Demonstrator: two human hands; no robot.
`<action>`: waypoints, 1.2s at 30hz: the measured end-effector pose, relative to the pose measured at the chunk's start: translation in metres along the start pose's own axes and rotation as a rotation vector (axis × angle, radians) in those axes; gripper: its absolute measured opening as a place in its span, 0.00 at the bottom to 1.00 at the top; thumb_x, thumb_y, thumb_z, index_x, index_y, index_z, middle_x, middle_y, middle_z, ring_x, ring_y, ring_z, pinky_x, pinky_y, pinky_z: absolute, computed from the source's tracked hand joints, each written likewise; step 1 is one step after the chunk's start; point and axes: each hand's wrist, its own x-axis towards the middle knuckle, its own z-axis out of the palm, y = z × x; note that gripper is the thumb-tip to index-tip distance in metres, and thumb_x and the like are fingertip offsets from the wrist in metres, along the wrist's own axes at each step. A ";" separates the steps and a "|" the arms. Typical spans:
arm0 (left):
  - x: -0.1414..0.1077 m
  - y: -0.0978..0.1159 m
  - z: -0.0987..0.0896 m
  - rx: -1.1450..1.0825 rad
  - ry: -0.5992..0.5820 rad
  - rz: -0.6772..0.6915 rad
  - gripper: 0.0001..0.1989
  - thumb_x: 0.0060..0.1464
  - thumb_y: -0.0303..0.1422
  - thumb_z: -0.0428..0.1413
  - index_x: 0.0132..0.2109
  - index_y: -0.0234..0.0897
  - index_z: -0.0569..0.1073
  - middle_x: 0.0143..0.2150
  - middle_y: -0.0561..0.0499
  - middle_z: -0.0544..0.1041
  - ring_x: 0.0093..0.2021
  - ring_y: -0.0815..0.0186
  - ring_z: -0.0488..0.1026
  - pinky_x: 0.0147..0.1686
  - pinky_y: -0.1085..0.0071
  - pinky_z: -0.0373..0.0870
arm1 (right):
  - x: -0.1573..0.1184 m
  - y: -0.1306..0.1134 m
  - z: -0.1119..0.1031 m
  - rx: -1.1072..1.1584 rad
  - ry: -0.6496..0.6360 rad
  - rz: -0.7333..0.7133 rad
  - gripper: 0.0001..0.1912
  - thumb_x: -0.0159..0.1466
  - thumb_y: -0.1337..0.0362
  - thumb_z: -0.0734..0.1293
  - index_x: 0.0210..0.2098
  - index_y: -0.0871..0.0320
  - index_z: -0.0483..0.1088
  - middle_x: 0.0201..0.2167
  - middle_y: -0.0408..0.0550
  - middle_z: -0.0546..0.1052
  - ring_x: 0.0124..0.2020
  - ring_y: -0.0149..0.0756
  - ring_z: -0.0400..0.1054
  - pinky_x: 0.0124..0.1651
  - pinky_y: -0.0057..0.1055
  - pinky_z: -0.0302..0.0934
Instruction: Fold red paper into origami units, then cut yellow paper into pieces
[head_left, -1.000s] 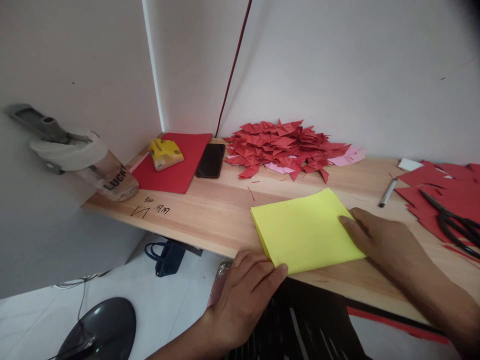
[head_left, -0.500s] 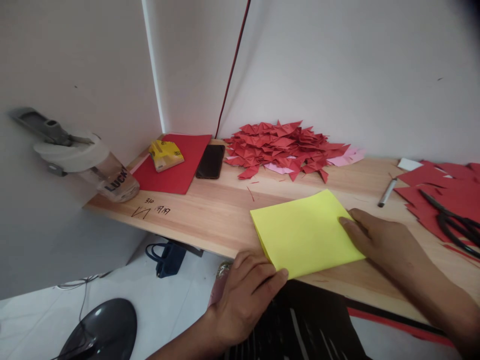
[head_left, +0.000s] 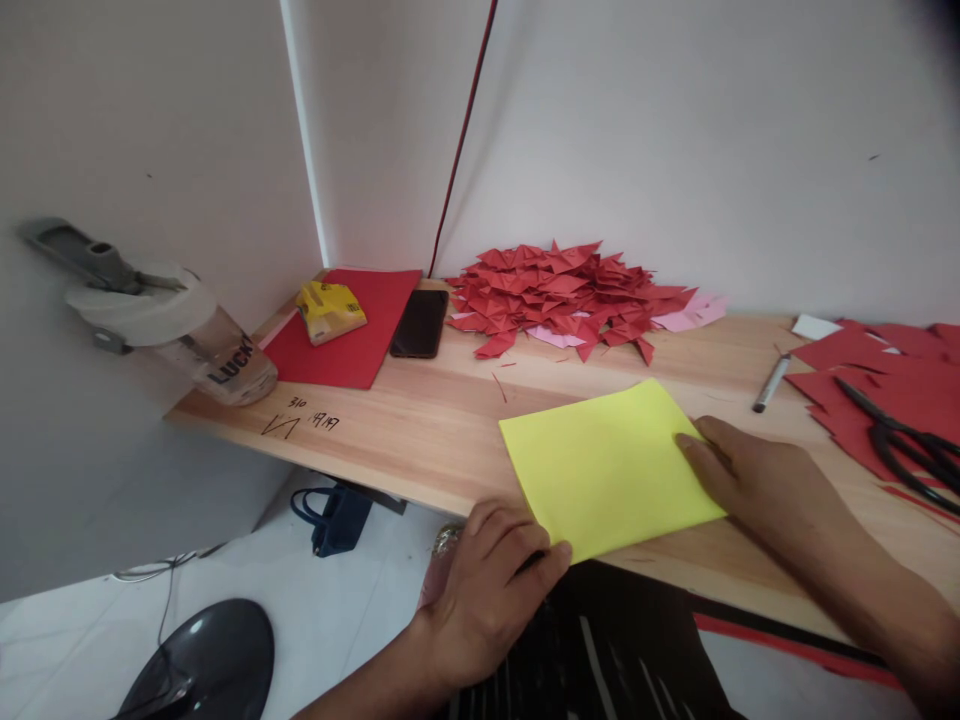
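A folded sheet of yellow paper (head_left: 600, 470) lies at the front edge of the wooden desk, between both hands. My left hand (head_left: 499, 580) pinches its near left corner, thumb on top and the other fingers curled at the left side. At the right edge, my right hand (head_left: 757, 480) grips the paper with the thumb over the top; its remaining fingers are hidden underneath. The left edges of the paper's layers now sit close together.
Folded red paper pieces (head_left: 562, 295) are heaped against the wall. Black scissors (head_left: 907, 445) rest on red sheets (head_left: 847, 400) at right, beside a marker (head_left: 772, 383). A phone (head_left: 420, 323), a yellow packet (head_left: 330, 310) on red paper and a bottle (head_left: 187, 325) stand left.
The gap between the paper's layers at the left side has narrowed. Both hands keep their hold, with the left thumb shifted very slightly.
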 end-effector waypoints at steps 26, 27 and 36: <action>0.015 -0.008 -0.016 -0.051 -0.196 0.210 0.15 0.56 0.22 0.51 0.50 0.32 0.72 0.59 0.47 0.74 0.64 0.62 0.64 0.67 0.59 0.55 | -0.008 -0.012 0.003 -0.151 0.073 0.178 0.17 0.69 0.53 0.52 0.42 0.55 0.66 0.28 0.50 0.78 0.28 0.45 0.72 0.23 0.32 0.49; 0.015 -0.008 -0.015 -0.050 -0.195 0.209 0.15 0.56 0.22 0.51 0.50 0.32 0.72 0.59 0.47 0.74 0.64 0.62 0.64 0.67 0.59 0.55 | -0.009 -0.011 0.003 -0.139 0.089 0.168 0.17 0.69 0.54 0.52 0.42 0.56 0.67 0.30 0.51 0.78 0.28 0.46 0.73 0.23 0.32 0.49; 0.014 -0.009 -0.016 -0.024 -0.217 0.206 0.15 0.56 0.23 0.51 0.50 0.32 0.72 0.59 0.47 0.74 0.63 0.62 0.65 0.67 0.59 0.55 | -0.007 0.000 0.006 -0.193 0.364 -0.102 0.20 0.71 0.59 0.52 0.50 0.60 0.70 0.46 0.61 0.76 0.44 0.54 0.73 0.35 0.42 0.63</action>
